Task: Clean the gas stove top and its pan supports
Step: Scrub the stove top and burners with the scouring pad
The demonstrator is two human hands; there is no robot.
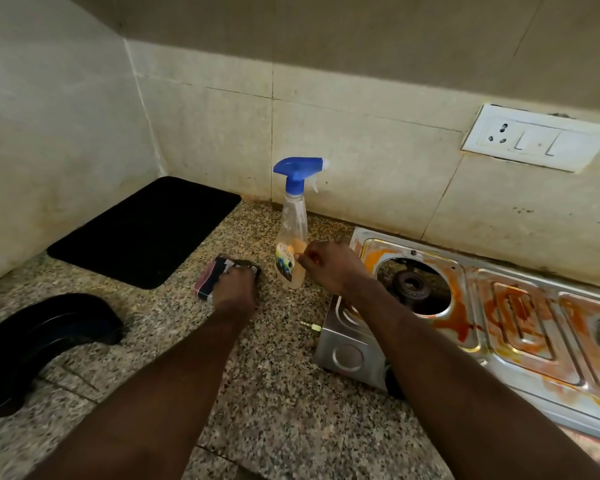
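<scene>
Left of the stained stove top [520,306], on the counter [274,393], left hand [234,287] grips a scrub pad [210,275]; rt hand [329,268] curls against spray bottle [291,223] — hold unclear. Grab it mid-body, nozzle toward orange stains [458,323] — soak before scrubbing.

Speckled granite countertop [274,393] pictured from above. Black rectangular mat [146,233] laid flat in back left corner. Clear spray bottle [291,237], blue trigger head, stood upright near back edge, between mat and stove. Scrub sponge [210,277] set just left of bottle base. Steel gas stove [520,317], top smeared orange, placed at right. Curved black object [49,334] rested at left edge, kind not made out.
</scene>
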